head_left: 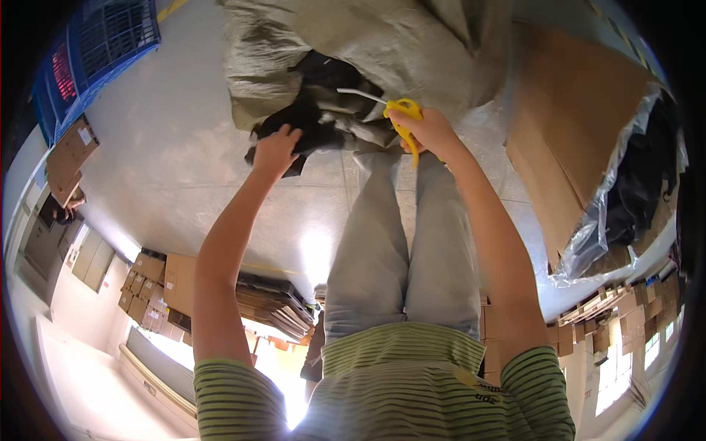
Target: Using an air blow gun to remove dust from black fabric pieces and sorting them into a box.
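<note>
My right hand (430, 132) is closed around a yellow air blow gun (403, 110), by its look. Its thin, pale, slightly bent tube points left over the sack's opening. Below the grip a yellow end sticks out; no hose shows. My left hand (276, 152) grips the edge of a black cloth-like piece (301, 126), its fingertips partly sunk in the folds. That black piece hangs out of a large olive-beige woven sack (397, 44) on the floor in front of me. More dark material shows inside the sack's mouth, but its kind is hard to tell.
To the right stands a big cardboard box (570, 110) lined with clear plastic (588, 246), holding black items (643, 180). A blue crate cage (103, 51) is at the far left, near a smaller carton (70, 156). Stacked boxes (147, 283) and flattened cardboard (272, 305) lie behind me.
</note>
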{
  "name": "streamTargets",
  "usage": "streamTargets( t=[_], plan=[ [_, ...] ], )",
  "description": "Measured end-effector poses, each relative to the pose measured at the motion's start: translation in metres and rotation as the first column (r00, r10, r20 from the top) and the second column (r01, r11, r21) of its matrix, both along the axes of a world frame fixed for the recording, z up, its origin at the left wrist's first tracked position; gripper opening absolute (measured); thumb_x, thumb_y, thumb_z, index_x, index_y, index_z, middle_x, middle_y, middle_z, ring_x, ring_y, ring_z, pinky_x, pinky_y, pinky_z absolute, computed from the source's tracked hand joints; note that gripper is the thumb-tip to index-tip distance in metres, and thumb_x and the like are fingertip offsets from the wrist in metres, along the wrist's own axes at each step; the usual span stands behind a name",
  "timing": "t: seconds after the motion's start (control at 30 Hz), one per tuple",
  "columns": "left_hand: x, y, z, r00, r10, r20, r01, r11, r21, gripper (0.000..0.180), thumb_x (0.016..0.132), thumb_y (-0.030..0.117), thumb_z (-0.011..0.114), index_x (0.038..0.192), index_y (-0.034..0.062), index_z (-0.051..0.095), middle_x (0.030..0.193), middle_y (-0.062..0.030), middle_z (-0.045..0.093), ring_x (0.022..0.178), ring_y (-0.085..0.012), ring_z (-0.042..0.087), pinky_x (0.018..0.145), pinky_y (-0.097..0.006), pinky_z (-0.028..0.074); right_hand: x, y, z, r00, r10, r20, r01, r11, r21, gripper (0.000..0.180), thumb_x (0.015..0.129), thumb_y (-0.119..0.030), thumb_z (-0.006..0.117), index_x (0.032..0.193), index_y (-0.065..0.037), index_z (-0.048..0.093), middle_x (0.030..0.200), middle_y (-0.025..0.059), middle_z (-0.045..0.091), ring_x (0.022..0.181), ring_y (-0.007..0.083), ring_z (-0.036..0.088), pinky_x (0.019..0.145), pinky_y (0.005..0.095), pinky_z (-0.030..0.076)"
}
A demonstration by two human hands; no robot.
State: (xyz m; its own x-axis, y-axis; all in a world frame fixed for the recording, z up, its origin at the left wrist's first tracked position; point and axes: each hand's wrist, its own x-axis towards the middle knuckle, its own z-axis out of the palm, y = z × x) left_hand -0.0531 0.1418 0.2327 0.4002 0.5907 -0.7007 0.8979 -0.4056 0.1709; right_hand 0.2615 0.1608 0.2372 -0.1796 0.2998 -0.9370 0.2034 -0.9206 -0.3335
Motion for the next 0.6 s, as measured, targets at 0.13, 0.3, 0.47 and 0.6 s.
streamTargets(
  t=[0.13, 0.3, 0.47, 0.6],
  plan=[
    [0.007, 0.03, 0.028, 0.514, 0.811, 0.281, -0.858, 0.483, 0.176, 0.058, 0.07, 0.043, 0.071, 0.104, -0.0033, 0.059, 0.095, -0.0219, 0.063, 0.09, -0.0349, 0.06, 0.078, -0.038, 0.046, 0.039, -0.018, 0.005, 0.998, 0.005, -0.066, -0.007, 1.0, -0.019, 0.052, 0.072, -0.052, 0.066, 0.082, -0.001, 0.062, 0.063, 0.0063, 0.06, 0.053, 0.0123, 0.059, 0.041, 0.0229, 0.044],
    [0.171, 0.104, 0.135, -0.188, 0.676, 0.712, -0.931, 0.109, -0.349, 0.049, 0.073, 0.021, 0.075, 0.104, -0.0119, 0.057, 0.099, -0.0158, 0.062, 0.087, -0.0191, 0.061, 0.079, -0.027, 0.047, 0.121, -0.077, 0.038, 0.961, -0.26, -0.09, 0.249, 0.962, -0.116, 0.048, 0.076, -0.052, 0.062, 0.086, -0.005, 0.062, 0.065, 0.005, 0.06, 0.049, 0.0113, 0.057, 0.041, 0.0213, 0.042],
    [0.38, 0.128, 0.228, -0.372, 0.753, 0.543, -0.421, 0.384, -0.822, 0.038, 0.073, 0.011, 0.074, 0.103, -0.0057, 0.059, 0.097, -0.008, 0.064, 0.083, -0.0119, 0.06, 0.075, -0.023, 0.047, 0.166, -0.141, 0.058, 0.93, -0.364, -0.049, 0.348, 0.915, -0.204, 0.046, 0.083, -0.049, 0.055, 0.089, -0.003, 0.06, 0.068, 0.0059, 0.061, 0.053, 0.0132, 0.059, 0.044, 0.0229, 0.045],
    [0.503, 0.111, 0.212, -0.086, 0.761, 0.643, -0.064, 0.64, -0.766, 0.053, 0.075, 0.034, 0.071, 0.107, -0.0048, 0.054, 0.094, -0.0161, 0.063, 0.089, -0.0245, 0.061, 0.082, -0.032, 0.045, 0.167, -0.148, 0.083, 0.847, -0.524, -0.091, 0.484, 0.831, -0.274, 0.058, 0.081, -0.058, 0.053, 0.096, -0.003, 0.063, 0.062, 0.0089, 0.059, 0.052, 0.0153, 0.06, 0.048, 0.0231, 0.048]
  ],
)
